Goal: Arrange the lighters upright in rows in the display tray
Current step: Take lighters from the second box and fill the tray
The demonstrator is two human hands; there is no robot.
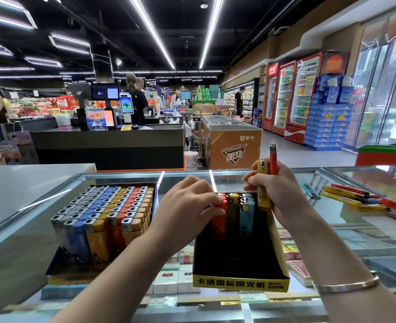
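A black and yellow display tray [240, 282] stands on the glass counter in front of me. At its far end a few lighters stand upright: red [219, 226], yellow [232, 207] and light blue [247, 217]. My left hand [188, 207] curls over the far left of that row, fingers gripping the top of the red lighter. My right hand [277, 194] is raised over the tray's far right corner and grips a yellow lighter [263, 190] and a red lighter [273, 159], both upright.
A full tray of grey, blue, yellow and orange lighters [103, 220] sits to the left. Loose yellow, red and blue lighters [355, 197] lie on the glass at the right. Cigarette packs show under the glass counter [332, 229]. Checkout counters and people are beyond.
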